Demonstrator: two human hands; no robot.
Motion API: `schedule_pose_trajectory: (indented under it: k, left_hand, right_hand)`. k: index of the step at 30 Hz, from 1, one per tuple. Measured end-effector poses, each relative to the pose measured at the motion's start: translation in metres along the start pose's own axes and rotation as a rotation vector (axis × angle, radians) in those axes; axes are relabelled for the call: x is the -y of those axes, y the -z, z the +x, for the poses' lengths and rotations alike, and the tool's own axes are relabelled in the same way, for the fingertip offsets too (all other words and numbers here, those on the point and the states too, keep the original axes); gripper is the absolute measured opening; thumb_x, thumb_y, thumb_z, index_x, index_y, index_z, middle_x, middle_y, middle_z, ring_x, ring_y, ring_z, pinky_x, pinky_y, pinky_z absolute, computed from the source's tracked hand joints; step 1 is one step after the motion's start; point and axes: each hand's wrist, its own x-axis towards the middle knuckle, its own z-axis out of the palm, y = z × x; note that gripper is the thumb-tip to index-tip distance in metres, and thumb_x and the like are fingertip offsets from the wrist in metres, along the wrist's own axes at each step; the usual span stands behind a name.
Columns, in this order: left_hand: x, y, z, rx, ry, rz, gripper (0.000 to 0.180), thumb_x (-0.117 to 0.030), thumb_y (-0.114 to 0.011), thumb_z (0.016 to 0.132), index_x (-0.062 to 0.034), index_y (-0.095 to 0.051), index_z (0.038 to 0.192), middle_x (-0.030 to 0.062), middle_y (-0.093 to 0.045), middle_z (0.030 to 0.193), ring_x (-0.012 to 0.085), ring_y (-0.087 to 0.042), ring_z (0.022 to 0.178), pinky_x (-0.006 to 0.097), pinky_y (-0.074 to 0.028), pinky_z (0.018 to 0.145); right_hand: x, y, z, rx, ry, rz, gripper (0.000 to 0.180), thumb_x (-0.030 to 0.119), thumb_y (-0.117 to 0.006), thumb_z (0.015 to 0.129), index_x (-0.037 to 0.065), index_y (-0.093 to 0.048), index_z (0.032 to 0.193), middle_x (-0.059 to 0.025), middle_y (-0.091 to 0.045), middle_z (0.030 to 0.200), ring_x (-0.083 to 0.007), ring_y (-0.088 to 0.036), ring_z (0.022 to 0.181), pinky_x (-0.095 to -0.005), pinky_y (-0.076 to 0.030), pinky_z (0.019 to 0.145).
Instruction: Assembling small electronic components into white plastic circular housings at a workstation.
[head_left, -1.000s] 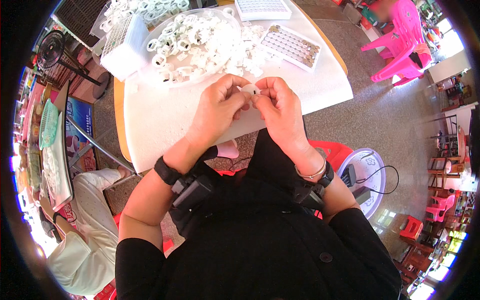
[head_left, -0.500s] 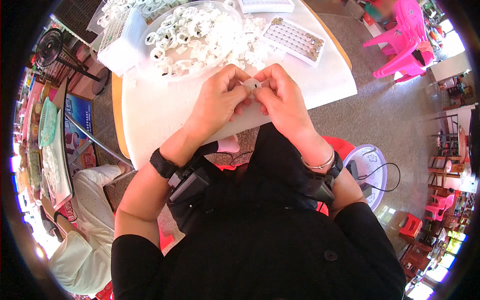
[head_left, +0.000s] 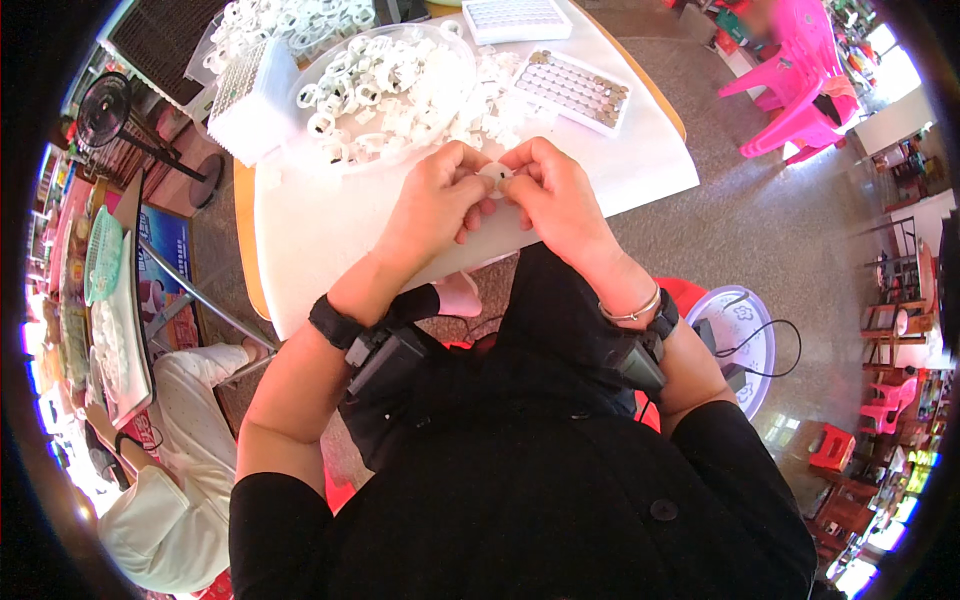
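Note:
Between my fingertips, just above the near part of the white-covered table, is a small round white plastic piece with a dark spot on it. My left hand pinches it from the left with thumb and forefinger. From the right, my right hand grips the same piece, thumb close to the dark spot. Beyond my hands a round clear tray holds many white ring-shaped plastic parts. Smaller white pieces lie loose beside it. A white gridded tray carries rows of small round grey discs.
A stack of white trays stands at the table's left, another white tray at the far edge. Left are a black fan and a seated person in white. Pink chairs and a purple basin stand right.
The piece has tilted slightly between my fingers, its dark spot now showing differently. Both hands keep their pinch. The whole view has shifted a little.

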Motion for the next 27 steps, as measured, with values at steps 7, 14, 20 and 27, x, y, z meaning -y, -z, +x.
schedule_pose_trajectory:
  k: [7, 14, 20, 27]
  left_hand:
    - [-0.004, 0.017, 0.001, 0.091, 0.107, -0.318, 0.025, -0.014, -0.047, 0.096, 0.004, -0.056, 0.11, 0.0107, -0.063, 0.077, 0.0122, -0.057, 0.055, 0.024, -0.047, 0.048]
    - [-0.01, 0.032, -0.019, 0.137, 0.192, -0.332, 0.024, -0.011, -0.048, 0.095, 0.0037, -0.055, 0.112, 0.0095, -0.063, 0.079, 0.0119, -0.058, 0.061, 0.024, -0.05, 0.053]
    - [-0.012, 0.043, -0.017, 0.252, 0.227, -0.336, 0.023, -0.013, -0.048, 0.096, 0.0033, -0.056, 0.11, 0.0076, -0.062, 0.082, 0.011, -0.059, 0.064, 0.024, -0.051, 0.055]
    - [-0.001, 0.051, -0.016, 0.258, 0.218, -0.415, 0.021, -0.013, -0.049, 0.096, 0.0031, -0.056, 0.109, 0.0072, -0.062, 0.082, 0.0115, -0.059, 0.065, 0.025, -0.051, 0.058]
  right_hand:
    - [0.013, 0.012, 0.004, 0.143, -0.135, 0.363, 0.019, 0.006, -0.055, 0.085, -0.003, -0.059, 0.102, -0.0029, -0.058, 0.072, -0.0071, -0.051, 0.057, -0.0223, -0.041, 0.049]
    - [0.042, 0.041, 0.048, 0.246, -0.166, 0.003, 0.021, 0.008, -0.054, 0.083, -0.001, -0.059, 0.101, -0.0023, -0.056, 0.07, -0.0068, -0.048, 0.05, -0.0213, -0.038, 0.047]
    - [0.057, 0.061, 0.192, 0.047, 0.013, 0.176, 0.022, 0.009, -0.059, 0.081, -0.001, -0.06, 0.101, -0.0028, -0.058, 0.073, -0.0088, -0.052, 0.056, -0.0233, -0.044, 0.054]
    - [0.067, 0.019, 0.214, -0.007, 0.075, 0.327, 0.027, 0.012, -0.062, 0.083, -0.001, -0.062, 0.107, -0.0018, -0.06, 0.077, -0.0103, -0.057, 0.071, -0.0244, -0.047, 0.067]
